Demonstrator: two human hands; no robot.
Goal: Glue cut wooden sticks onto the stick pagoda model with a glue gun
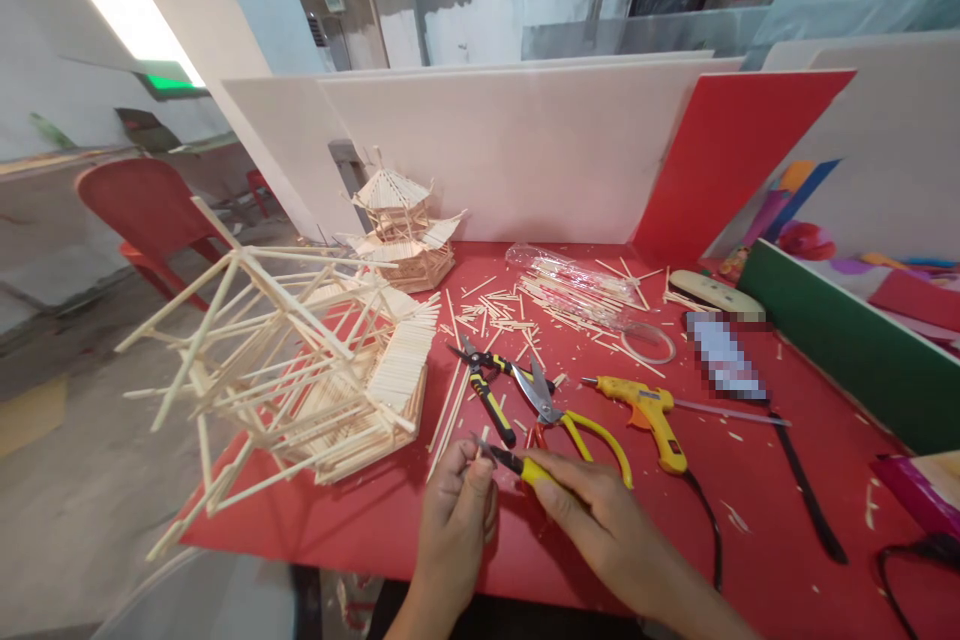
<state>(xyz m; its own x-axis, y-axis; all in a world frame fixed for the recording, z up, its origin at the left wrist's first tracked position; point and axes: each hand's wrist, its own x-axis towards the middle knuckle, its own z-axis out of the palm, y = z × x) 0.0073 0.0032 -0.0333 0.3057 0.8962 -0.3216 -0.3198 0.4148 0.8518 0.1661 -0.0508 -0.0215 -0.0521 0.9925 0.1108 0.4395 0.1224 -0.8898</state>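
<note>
My left hand (456, 515) is closed near the front edge of the table, pinching a short pale wooden stick (484, 435) between thumb and fingers. My right hand (600, 520) grips a yellow-and-black utility knife (531, 470), whose dark tip meets the stick at my left fingertips. Just beyond both hands lie black-and-yellow cutters (489, 402) and yellow-handled scissors (549, 408). To the left stands a large open frame of wooden sticks (262, 340), with a slatted roof section (401, 360) on its right side.
A smaller stick pagoda (397, 230) stands behind the frame. Loose sticks (502, 312) and a plastic bag of sticks (577, 288) lie mid-table. At right are a yellow glue gun (649, 415) with a cord, a phone (726, 355) and a green board (847, 340). White panels (495, 155) rise behind.
</note>
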